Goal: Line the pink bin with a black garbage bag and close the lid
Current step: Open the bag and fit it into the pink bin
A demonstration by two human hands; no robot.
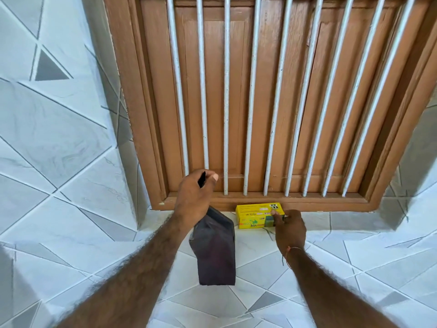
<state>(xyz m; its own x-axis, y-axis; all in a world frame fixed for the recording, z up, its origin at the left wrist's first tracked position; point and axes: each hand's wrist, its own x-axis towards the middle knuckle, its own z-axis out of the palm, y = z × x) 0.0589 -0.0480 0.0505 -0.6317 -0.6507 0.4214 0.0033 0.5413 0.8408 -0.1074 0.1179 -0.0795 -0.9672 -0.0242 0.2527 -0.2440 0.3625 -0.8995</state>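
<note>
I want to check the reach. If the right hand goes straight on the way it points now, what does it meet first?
The right hand already touches the yellow box. Going straight on, it would push the box against the wooden frame behind it, probably at once; depth is unclear.

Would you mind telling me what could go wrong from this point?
1. The left hand pinches only the top edge of the folded black bag, which hangs free, so it may slip out.
2. The right hand rests on the yellow box on the tiled ledge; a nudge might push it off.
3. No pink bin is in view, so the bag must be carried.
</note>
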